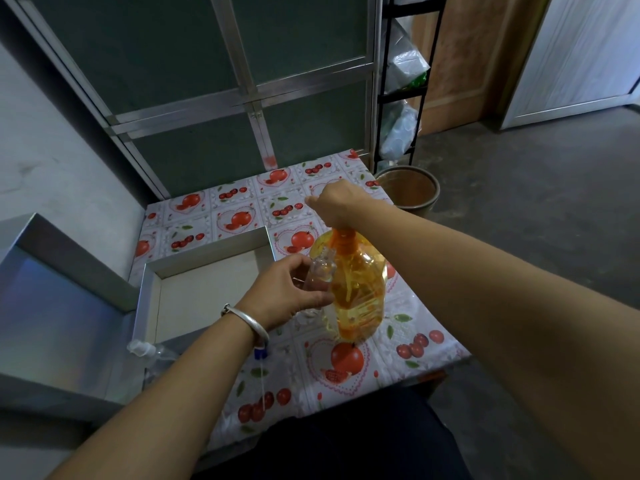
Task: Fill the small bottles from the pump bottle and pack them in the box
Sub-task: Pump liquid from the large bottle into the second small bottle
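Both hands are busy at the pump bottle [349,292], which stands upright on the desk [346,368] just right of the open box [207,292]. The person's right hand [337,204] has a closed grip over the orange pump head, fingers curled down around the top, arm reaching in from the right. Their left hand [287,292], with a silver bracelet [247,322] at the wrist, has its grip wrapped round a small clear bottle [320,275], holding it tilted against the left side of the pump bottle with its open neck up near the spout. Whether any liquid has gone in cannot be told; the small bottle looks clear. This reads as the filling step, early in the task, since nothing can be seen inside the box. Near the desk's front left edge lie another small clear bottle with a white cap [145,351] and a blue-topped pump tube [261,375], both apart from the hands. Next, the right hand likely needs to press straight down while the left keeps the small neck lined up under the spout, or liquid may spill on the fruit-patterned cloth.
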